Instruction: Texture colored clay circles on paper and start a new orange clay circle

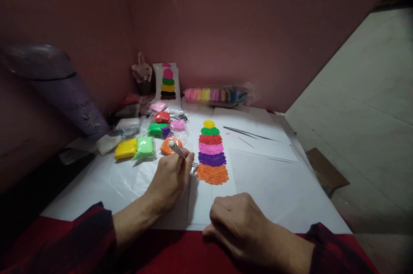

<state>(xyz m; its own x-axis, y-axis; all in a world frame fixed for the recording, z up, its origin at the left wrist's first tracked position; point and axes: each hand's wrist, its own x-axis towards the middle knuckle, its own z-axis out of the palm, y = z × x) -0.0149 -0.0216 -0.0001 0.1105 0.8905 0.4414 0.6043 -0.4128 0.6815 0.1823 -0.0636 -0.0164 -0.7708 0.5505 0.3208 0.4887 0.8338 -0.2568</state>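
My left hand (172, 176) is closed round a white-handled modelling tool (176, 149). The tool's thin metal tip meets the left edge of a clay picture, near its purple and orange bands. That picture, a tower of textured clay bands (211, 148), runs from yellow at the top through green, red, pink and purple to orange at the bottom. It lies on a white sheet of paper (222, 194). My right hand (240, 226) rests curled on the sheet's front edge, below the orange band; its fingertips are hidden, so anything in them cannot be made out.
Left of the sheet lie several clay packets, including yellow (125, 149) and light green (145, 148) ones. A purple bottle (69, 93) stands far left. Dark tweezers (241, 131) and a toothpick (246, 142) lie on paper at right. Behind is a bag of coloured clay (216, 95).
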